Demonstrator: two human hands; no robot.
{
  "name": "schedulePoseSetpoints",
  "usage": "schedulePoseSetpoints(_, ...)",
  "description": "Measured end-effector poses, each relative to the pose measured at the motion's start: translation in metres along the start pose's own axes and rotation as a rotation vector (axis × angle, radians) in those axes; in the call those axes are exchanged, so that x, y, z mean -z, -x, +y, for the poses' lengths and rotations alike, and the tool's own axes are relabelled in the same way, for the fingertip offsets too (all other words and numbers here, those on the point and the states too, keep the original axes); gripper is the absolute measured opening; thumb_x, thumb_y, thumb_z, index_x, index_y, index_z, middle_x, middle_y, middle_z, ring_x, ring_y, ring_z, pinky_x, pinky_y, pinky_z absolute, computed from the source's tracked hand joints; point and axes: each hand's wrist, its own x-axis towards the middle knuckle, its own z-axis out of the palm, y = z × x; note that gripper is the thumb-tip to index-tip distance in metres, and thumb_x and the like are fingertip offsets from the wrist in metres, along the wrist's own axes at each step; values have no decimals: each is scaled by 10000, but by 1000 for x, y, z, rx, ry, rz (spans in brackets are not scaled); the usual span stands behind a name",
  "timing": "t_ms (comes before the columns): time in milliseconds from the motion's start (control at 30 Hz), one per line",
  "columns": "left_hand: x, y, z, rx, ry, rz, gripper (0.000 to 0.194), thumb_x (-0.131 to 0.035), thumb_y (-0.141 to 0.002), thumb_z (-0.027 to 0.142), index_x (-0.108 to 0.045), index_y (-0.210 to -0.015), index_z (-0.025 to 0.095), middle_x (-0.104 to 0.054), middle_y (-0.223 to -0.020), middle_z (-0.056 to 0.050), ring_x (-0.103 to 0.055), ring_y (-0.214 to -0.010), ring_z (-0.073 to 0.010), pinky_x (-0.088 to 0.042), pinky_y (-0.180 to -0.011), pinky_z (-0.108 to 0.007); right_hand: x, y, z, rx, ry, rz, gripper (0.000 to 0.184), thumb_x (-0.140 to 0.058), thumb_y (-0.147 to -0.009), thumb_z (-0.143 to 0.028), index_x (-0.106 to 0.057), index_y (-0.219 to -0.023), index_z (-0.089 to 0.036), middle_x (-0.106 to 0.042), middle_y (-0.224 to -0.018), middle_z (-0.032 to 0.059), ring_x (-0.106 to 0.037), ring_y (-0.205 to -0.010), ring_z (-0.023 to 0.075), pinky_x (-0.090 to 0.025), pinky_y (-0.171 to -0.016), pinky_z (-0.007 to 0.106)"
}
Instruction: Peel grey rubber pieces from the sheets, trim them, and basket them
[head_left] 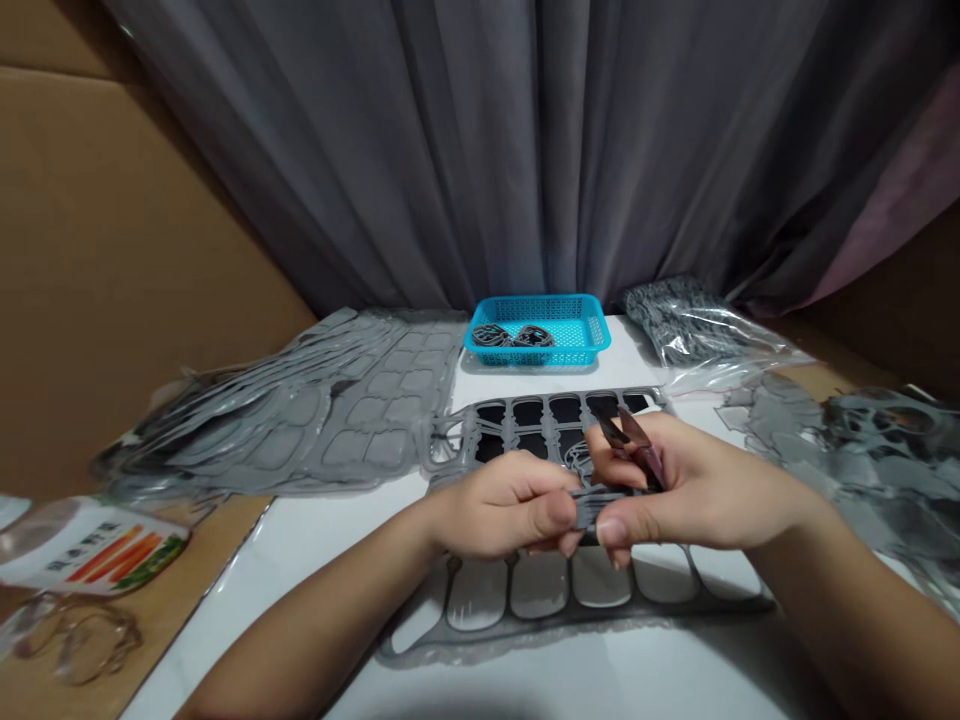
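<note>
You are pinching a strip of the grey moulded plastic frame [544,420], its rounded rectangular cells showing dark, just over the white table [300,610]. Your left hand [502,505] is closed on the strip, and your right hand [697,490] is gripping a slim dark pointed tool [628,440] against it. Farther back, a blue basket [537,330] is holding dark pieces. The printed packet's [90,550] writing is too blurred to read.
</note>
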Motion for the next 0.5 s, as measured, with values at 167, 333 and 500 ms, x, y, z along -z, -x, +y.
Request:
schedulePoseSetpoints(167,0,4,5,4,112,-102,379,-557,-814,486,-606,-851,112,-660,-815,-132,-581,-540,-138,-488,-551,-254,1,1,1,2,25,11,382,-684,-756,-216,-314,-658,-205,-465,-601,-77,-623,-608,93,-471,-521,180)
schedulePoseSetpoints(333,1,2,1,-61,152,-77,539,-446,-819,618,-625,-796,110,-686,-837,-166,-653,-584,-199,-513,-575,-286,3,1,3,-14,26,0,384,-677,-765,-220,-307,-661,-204,-471,-608,-75,-614,-605,87,-465,-534,178)
schedulePoseSetpoints(500,-2,4,11,-89,15,-168,290,-497,-860,363,-599,-952,107,-702,-855,-168,-676,-813,-225,-508,-797,-319,7,2,3,29,20,-23,383,-680,-755,-150,-309,-671,-197,-488,-597,-72,-571,-579,65,-408,-503,149)
